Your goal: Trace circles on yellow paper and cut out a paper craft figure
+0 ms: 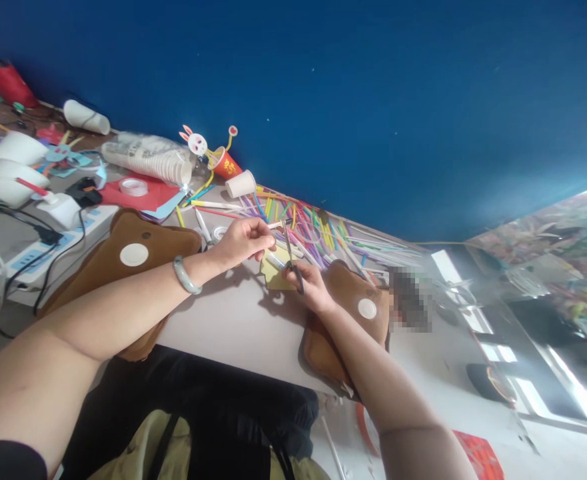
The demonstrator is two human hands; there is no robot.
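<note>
My right hand (313,285) grips a pair of scissors (289,243) by the dark handles, with the blades pointing up and away from me. Facing it from the left, my left hand (243,241) has its thumb and fingers pinched together close to the blades. A narrow pale piece shows by those fingertips; I cannot tell whether it is held or lies behind. Beneath the hands is a yellow shaped piece (276,275) on the white table (223,320). Just beyond, many coloured sticks (318,233) are heaped.
A brown cushion (98,267) lies under my left forearm, another brown cushion (343,313) by my right. Left stand a power strip (80,233), cables, tape on red paper (160,193) and stacked paper cups (143,160). A red cup (227,165) with a rabbit figure stands by the blue wall (348,100).
</note>
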